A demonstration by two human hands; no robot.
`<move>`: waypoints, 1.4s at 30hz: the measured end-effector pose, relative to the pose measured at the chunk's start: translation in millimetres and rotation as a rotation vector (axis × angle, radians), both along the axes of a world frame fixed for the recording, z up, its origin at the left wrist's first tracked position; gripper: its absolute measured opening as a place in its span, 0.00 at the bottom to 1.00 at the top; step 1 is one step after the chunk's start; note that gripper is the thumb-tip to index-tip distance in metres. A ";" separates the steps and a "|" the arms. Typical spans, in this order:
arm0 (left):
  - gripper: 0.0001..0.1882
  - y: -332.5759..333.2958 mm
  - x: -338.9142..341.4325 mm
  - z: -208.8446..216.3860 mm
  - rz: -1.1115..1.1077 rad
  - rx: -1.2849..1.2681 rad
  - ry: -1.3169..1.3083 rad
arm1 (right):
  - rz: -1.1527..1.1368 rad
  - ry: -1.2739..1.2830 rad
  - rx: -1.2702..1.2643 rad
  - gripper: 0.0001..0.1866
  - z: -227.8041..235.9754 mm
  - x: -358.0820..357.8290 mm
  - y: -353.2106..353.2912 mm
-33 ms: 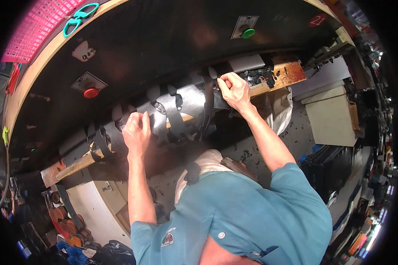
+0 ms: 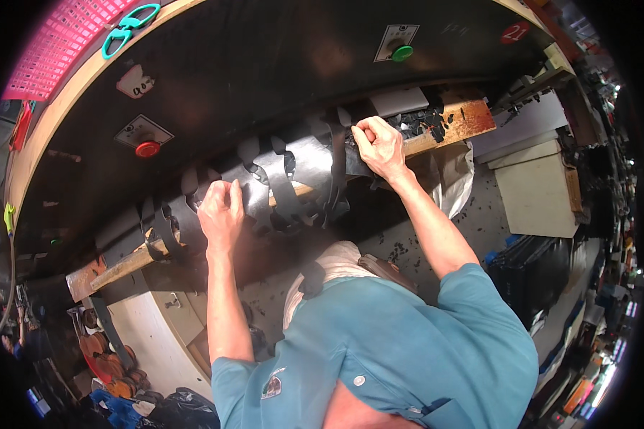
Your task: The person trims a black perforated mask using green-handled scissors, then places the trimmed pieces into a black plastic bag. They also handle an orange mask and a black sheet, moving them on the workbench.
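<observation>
A black, leather-like sheet [image 2: 313, 163] with long cut-out openings hangs over the front edge of a wooden board [image 2: 125, 268], its strips drooping toward me. Near the sheet's left part, my left hand [image 2: 220, 213] is closed in a pinch on the material. My right hand [image 2: 381, 149] pinches it at the right end, by a curved strip [image 2: 336, 168]. Both sets of fingertips partly cover the edges they grip. Small black offcuts [image 2: 433, 121] lie on the board just right of my right hand.
Beyond the sheet stands a dark machine front [image 2: 265, 71] with a red button [image 2: 147, 149] and a green button [image 2: 402, 53]. Teal-handled scissors [image 2: 127, 32] and a pink basket [image 2: 64, 46] sit at upper left. A pale box [image 2: 537, 189] stands at right; scraps litter the floor.
</observation>
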State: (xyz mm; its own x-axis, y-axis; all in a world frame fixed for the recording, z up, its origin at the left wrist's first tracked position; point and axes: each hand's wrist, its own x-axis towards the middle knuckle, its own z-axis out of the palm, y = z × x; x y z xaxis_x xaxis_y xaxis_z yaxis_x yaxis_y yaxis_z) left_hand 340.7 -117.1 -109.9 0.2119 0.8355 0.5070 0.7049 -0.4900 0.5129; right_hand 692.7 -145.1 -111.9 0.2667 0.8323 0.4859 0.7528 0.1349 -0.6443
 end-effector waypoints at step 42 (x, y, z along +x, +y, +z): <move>0.06 128.5 13.2 78.0 -0.153 -0.337 -0.159 | 0.312 -0.322 -0.326 0.59 44.0 -107.6 177.7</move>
